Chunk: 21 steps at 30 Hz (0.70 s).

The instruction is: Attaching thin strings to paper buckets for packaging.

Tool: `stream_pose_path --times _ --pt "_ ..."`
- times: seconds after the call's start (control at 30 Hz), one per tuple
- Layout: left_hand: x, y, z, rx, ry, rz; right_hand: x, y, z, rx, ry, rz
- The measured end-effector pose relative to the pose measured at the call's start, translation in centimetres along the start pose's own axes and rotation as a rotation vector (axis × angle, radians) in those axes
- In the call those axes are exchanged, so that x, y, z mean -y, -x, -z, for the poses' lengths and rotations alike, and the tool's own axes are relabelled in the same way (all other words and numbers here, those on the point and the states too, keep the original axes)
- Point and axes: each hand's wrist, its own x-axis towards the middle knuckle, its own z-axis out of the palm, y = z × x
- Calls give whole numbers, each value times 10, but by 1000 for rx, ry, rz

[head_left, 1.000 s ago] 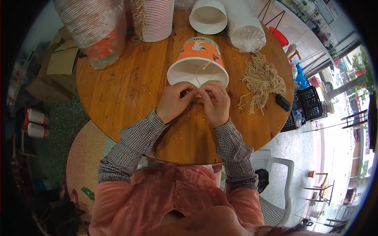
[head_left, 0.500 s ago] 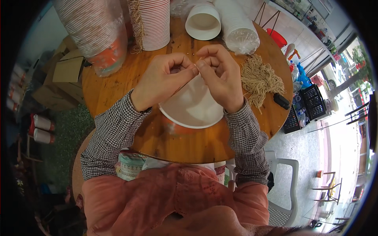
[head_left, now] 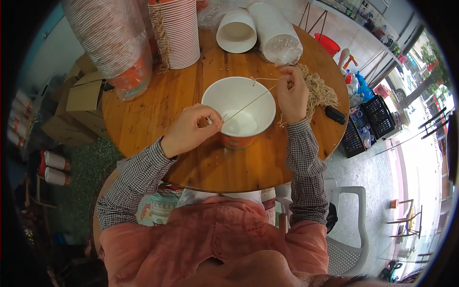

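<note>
A white paper bucket cup [head_left: 239, 112] with an orange outside stands upright on the round wooden table [head_left: 158, 115]. A thin tan string [head_left: 248, 101] runs taut across its mouth. My left hand [head_left: 191, 130] pinches the near end of the string at the cup's left rim. My right hand [head_left: 291, 93] pinches the far end just past the right rim, beside a pile of tan strings [head_left: 318, 91].
Tall stacks of cups, one in a plastic sleeve [head_left: 112, 40] and one bare [head_left: 176, 31], stand at the table's far left. A lone white cup [head_left: 236, 31] and a wrapped white stack [head_left: 277, 33] lie behind. A small black object [head_left: 335, 115] sits right. Cardboard boxes [head_left: 83, 95] stand left, a white chair [head_left: 346, 225] right.
The cup was on its side, then lifted with both hands at its rim. Now it stands upright and my hands have pulled apart, stretching the string across it.
</note>
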Motion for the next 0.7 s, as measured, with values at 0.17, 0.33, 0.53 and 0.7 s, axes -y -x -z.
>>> stream_pose_path --times 0.17,0.33,0.53,0.7 --pt "-1 -2 -13 -129 42 -54 26 26 -1 85 0 64" --pt "-8 -1 -18 -158 -14 -95 58 37 -1 715 -230 75" --pt "-12 6 -18 -170 -176 -115 64 32 4 930 -265 -47" --pt "-6 8 -20 -134 -184 -141 56 44 -6 753 -270 54"
